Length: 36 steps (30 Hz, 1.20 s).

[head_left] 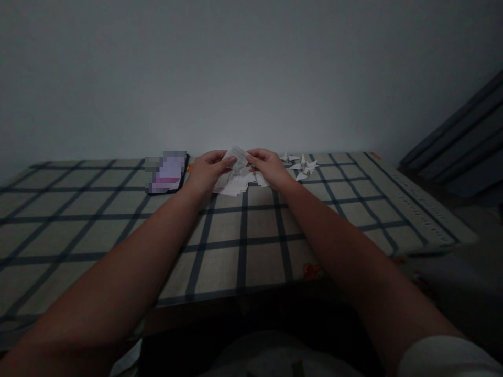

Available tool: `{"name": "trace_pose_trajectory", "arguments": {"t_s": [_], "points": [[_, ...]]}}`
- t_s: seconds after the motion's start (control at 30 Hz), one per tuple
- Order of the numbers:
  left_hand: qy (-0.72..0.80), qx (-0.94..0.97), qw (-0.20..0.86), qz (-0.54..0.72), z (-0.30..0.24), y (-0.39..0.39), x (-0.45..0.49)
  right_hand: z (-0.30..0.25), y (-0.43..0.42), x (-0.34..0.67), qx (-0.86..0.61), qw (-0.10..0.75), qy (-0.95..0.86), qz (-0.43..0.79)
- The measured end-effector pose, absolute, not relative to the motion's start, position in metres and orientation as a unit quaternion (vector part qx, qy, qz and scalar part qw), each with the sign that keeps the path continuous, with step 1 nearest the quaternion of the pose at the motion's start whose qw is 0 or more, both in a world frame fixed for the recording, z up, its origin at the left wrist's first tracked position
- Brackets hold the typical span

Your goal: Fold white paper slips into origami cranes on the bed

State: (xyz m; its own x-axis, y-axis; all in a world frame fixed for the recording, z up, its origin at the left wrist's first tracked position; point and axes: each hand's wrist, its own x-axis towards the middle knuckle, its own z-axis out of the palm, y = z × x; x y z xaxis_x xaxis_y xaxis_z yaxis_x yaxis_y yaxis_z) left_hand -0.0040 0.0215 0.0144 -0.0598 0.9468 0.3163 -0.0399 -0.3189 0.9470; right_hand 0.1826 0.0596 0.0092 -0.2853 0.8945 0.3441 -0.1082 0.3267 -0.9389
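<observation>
Between my two hands, above the table, is a small sheet of printed white paper (238, 158). My left hand (211, 166) pinches its left side with thumb and fingers. On the opposite edge my right hand (268, 164) has its fingers closed. Below the sheet lies a loose stack of white paper pieces (231, 187), partly covered by the hands. Several folded white paper cranes (305, 166) sit just to the right of my right hand.
A phone (170, 173) with a lit screen, partly blurred out, lies left of my left hand. The table has a checked cloth (259, 230) reaching its front edge. Behind it rises a plain wall (236, 73); a dark curtain (463, 131) hangs at the right.
</observation>
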Motion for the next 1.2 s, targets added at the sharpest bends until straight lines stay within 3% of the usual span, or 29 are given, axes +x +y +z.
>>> {"name": "trace_pose_trajectory", "arguments": {"t_s": [1.2], "points": [[0.469, 0.616, 0.331, 0.540, 0.016, 0.012, -0.003, 0.016, 0.051, 0.182, -0.312, 0.511, -0.694, 0.400]]}}
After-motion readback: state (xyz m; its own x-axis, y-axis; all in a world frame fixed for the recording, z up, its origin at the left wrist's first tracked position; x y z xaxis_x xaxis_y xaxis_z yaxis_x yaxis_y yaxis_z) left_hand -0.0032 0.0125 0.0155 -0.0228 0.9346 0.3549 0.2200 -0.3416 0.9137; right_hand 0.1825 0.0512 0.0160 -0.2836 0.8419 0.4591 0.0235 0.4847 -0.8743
